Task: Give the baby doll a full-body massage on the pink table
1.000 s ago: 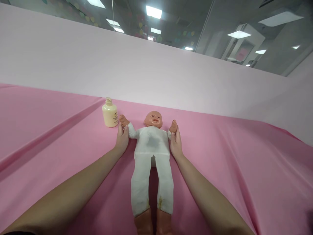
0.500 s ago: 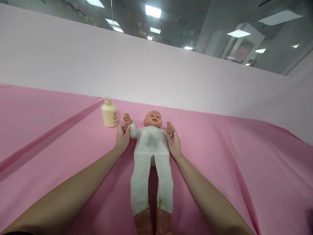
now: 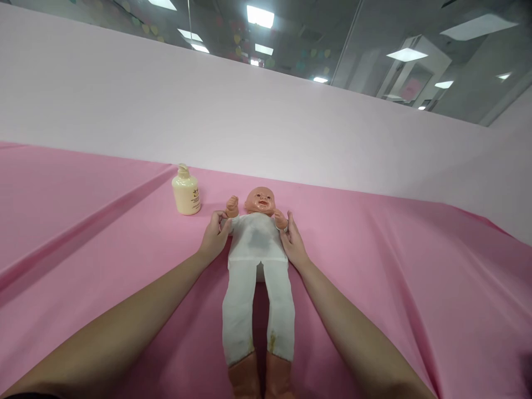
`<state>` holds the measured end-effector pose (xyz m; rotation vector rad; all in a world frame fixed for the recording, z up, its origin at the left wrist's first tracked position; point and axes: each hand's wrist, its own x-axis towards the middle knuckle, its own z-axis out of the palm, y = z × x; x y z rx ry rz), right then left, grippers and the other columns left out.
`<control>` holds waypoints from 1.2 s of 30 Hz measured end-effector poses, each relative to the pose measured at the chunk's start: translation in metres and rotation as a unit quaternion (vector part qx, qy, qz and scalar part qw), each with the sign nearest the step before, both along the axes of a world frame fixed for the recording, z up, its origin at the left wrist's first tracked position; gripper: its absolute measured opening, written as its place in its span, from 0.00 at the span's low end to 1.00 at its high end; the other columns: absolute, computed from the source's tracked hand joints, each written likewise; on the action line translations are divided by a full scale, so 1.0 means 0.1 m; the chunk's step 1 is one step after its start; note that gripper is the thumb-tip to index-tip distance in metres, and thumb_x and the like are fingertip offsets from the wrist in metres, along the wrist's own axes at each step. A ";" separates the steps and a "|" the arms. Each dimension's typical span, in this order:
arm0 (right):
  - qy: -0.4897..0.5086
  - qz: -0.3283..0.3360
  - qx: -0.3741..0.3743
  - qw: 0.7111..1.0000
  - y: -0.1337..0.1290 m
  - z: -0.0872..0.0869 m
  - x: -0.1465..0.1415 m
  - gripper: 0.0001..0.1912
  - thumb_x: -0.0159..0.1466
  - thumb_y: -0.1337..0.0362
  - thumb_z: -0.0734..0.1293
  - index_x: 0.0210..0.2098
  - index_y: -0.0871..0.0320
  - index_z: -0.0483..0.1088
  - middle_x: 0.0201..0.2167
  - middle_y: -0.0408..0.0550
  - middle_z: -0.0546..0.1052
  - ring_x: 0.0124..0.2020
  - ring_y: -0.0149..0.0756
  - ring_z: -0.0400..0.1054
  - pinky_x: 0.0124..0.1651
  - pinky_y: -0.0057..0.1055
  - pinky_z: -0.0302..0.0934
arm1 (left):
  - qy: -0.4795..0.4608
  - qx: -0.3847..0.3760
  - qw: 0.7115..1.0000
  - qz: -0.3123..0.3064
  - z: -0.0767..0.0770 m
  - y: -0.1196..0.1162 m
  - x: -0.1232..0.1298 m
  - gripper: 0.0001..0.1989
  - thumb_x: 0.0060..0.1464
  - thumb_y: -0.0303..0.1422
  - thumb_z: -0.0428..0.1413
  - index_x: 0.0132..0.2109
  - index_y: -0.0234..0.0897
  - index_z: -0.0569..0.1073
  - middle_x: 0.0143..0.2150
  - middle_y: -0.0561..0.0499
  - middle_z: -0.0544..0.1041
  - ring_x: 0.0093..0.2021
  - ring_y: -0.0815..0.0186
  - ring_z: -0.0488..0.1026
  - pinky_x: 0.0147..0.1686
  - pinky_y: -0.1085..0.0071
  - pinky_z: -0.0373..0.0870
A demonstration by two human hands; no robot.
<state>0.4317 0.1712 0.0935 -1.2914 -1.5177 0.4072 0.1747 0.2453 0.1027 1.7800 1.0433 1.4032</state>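
A baby doll [image 3: 253,244] lies face up on the pink cloth, its legs toward me. It wears a white top and white trousers; a grey patch marks the chest and a brownish stain one trouser leg. My left hand [image 3: 215,235] is closed around the sleeve of the doll's arm on the left, whose small fist points up. On the other side, my right hand [image 3: 296,241] has the other arm between thumb and fairly straight fingers. That arm's hand bends in beside the doll's chin.
A cream pump bottle [image 3: 186,194] with dark lettering stands left of the doll's head. Pink cloth [image 3: 374,288] with folds covers the surface. Behind it rises a pale wall [image 3: 266,127], with glass [image 3: 316,33] reflecting ceiling lights above.
Both doll arms have moved inward, toward its body and head. My left hand has shifted right with its arm; the fingers of my right hand are straighter. The bottle stays put.
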 end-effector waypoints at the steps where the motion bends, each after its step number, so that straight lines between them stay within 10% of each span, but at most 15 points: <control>1: -0.006 0.001 -0.001 1.000 0.00 0.00 0.00 0.38 0.67 0.50 0.58 0.69 0.53 0.35 0.69 0.45 0.44 0.68 0.38 0.40 0.67 0.44 0.47 | 0.015 -0.002 1.000 -0.009 0.02 -0.02 0.00 0.09 0.60 0.38 0.50 0.43 0.40 0.62 0.33 0.54 0.66 0.28 0.69 0.61 0.30 0.73 0.58; 15: 0.079 -0.050 0.072 0.993 -0.09 0.15 -0.10 0.21 0.68 0.54 0.60 0.56 0.55 0.56 0.55 0.52 0.66 0.56 0.37 0.62 0.59 0.39 0.59 | 0.029 -0.023 0.999 -0.032 0.06 -0.05 0.02 0.10 0.60 0.40 0.48 0.44 0.39 0.62 0.34 0.54 0.68 0.30 0.68 0.64 0.32 0.72 0.61; 36: 0.037 0.003 0.061 0.997 -0.05 0.14 -0.08 0.19 0.64 0.59 0.63 0.54 0.54 0.67 0.58 0.48 0.66 0.62 0.40 0.56 0.65 0.44 0.51 | 0.073 0.001 0.997 -0.038 0.06 -0.05 0.02 0.09 0.60 0.40 0.48 0.42 0.39 0.61 0.43 0.52 0.72 0.35 0.67 0.66 0.34 0.71 0.60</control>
